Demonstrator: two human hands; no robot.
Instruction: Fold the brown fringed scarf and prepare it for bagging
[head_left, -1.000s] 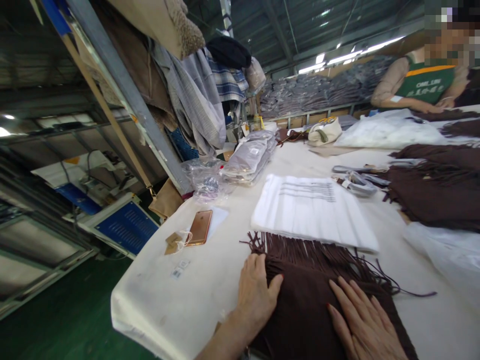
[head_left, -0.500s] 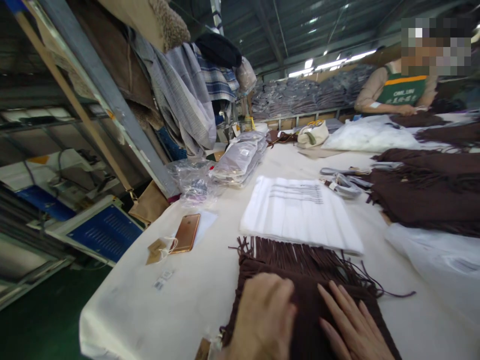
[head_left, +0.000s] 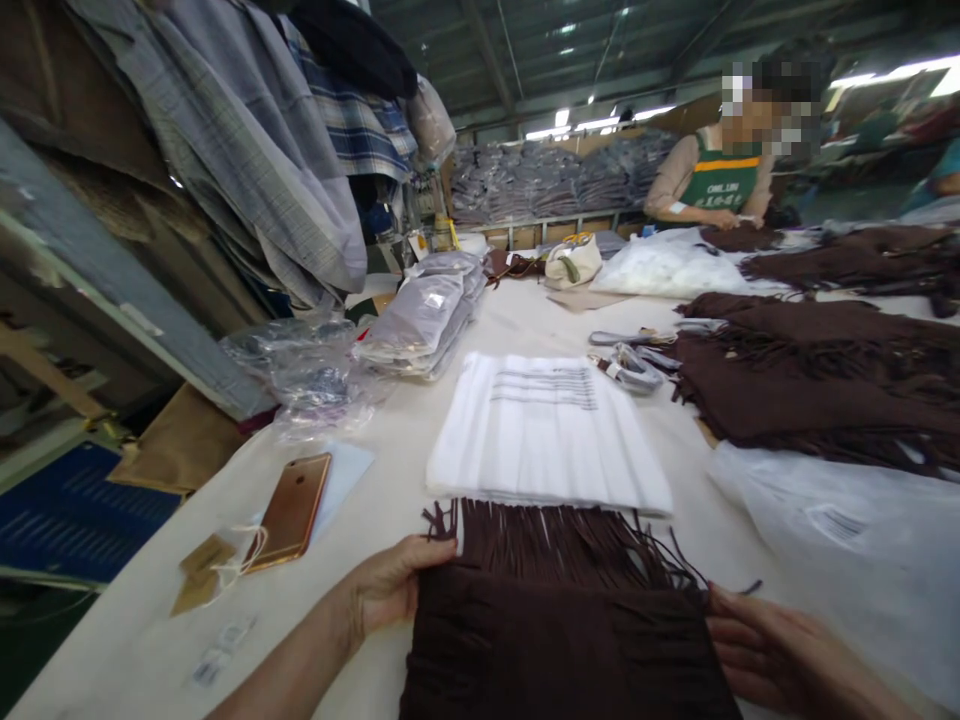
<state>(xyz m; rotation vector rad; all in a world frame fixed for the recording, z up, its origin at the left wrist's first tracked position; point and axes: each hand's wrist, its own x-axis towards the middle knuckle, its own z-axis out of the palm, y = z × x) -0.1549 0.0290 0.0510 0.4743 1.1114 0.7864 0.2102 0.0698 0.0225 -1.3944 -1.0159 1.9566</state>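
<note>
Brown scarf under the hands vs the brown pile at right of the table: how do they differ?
The folded scarf lies flat and squared, gripped at its sides by the left hand and right hand; the brown pile is spread loose, untouched. The scarf's fringe overlaps the white bag stack; the pile sits apart from it. Both are dark brown with fringe.

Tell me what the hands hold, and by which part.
Both grip the brown scarf: left hand at its left edge, right hand at its right edge, just below the fringe.

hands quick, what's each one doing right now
Left hand: closed on the left edge of the brown fringed scarf.
Right hand: at the scarf's right edge; whether it is gripping cannot be told.
</note>
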